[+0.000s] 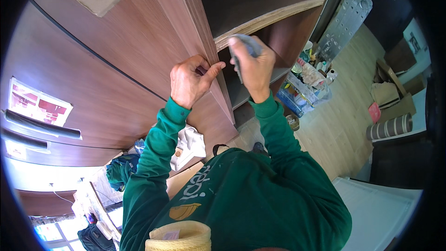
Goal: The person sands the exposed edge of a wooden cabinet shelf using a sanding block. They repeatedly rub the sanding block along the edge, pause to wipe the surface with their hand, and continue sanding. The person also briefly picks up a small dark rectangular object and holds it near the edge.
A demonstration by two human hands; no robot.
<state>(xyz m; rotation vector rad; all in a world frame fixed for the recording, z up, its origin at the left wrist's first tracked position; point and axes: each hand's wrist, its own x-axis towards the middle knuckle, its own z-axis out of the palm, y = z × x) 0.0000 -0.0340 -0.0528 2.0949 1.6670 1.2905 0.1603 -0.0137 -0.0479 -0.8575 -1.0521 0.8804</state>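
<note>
My right hand (258, 67) is closed round a grey-blue pad (251, 46) with a dark flat edge; its exact kind is blurred. It hovers in front of the open shelves, close to the raw front edge of a curved shelf (274, 18). At the upright brown wood-look cabinet panel (204, 32), my left hand (189, 80) is closed, fingers curled in and thumb reaching to the panel's front edge. Whether anything thin sits between those fingers is hidden. Both hands are at about the same height, a short gap apart.
Long wood-look cabinet doors (107, 65) run along the left, with black bar handles (42, 124). Bags and bottles (306, 83) crowd the floor at the right, near a perforated metal plank (346, 23). A glass jar (292, 122) stands close by. White cloth (189, 146) lies below my left arm.
</note>
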